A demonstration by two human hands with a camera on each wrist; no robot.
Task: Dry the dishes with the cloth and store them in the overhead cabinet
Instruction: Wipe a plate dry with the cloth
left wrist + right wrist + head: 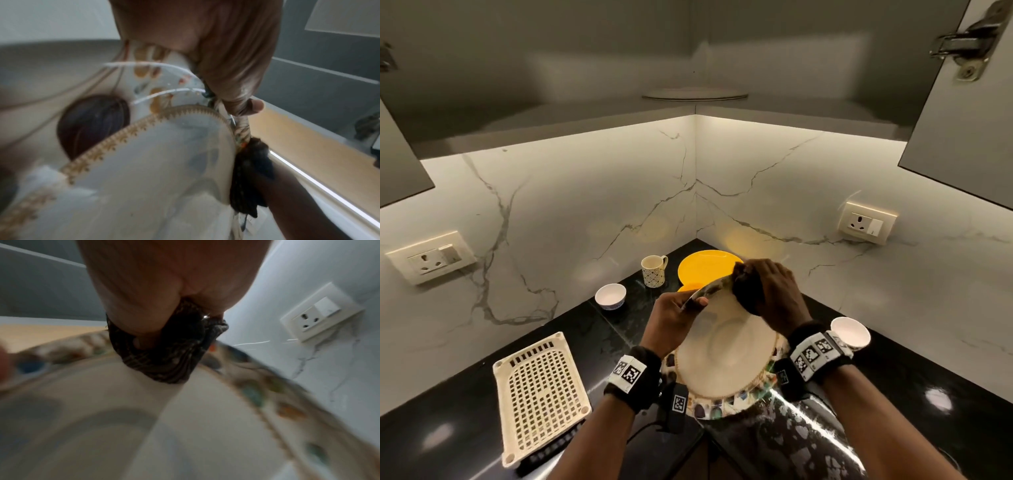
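I hold a large cream plate with a patterned rim tilted in front of me above the counter. My left hand grips its far left rim, thumb on the inner face. My right hand clutches a dark bunched cloth and presses it on the plate's far rim; the right wrist view shows the cloth wrapped over that edge. A yellow plate, a patterned mug and two white bowls stand on the black counter. One plate lies in the open overhead cabinet.
A cream plastic drying rack sits at the counter's near left. Open cabinet doors hang at upper left and upper right. Wall sockets are on both marble walls.
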